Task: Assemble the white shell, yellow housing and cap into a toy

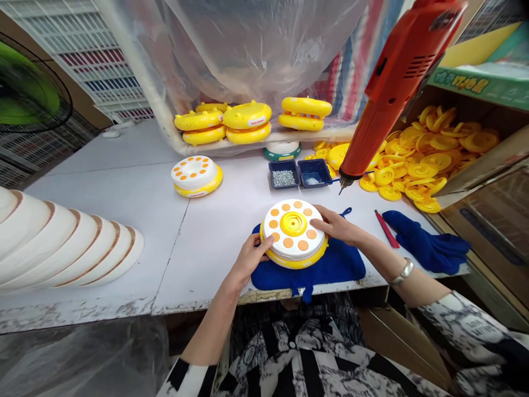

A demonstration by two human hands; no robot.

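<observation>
Between my two hands is a round yellow-and-white plastic toy base (294, 253) with a ring of orange dots and a yellow disc (293, 223) at its centre. It rests on a folded blue cloth (347, 264) at the table's front edge. My left hand (250, 256) grips its lower left rim, thumb on the white top. My right hand (334, 225) holds the right side, fingers over the edge. Above and to the right hangs an orange electric screwdriver (384, 94), its bit pointing down, apart from the toy base.
Behind stand two dark trays, one with small screws (283, 178). Yellow discs (425, 151) spill from a box at right. A similar base (197, 176) sits at left, near stacked white rings (82, 248). A red-handled tool (387, 229) and blue glove-like cloth (425, 240) lie right.
</observation>
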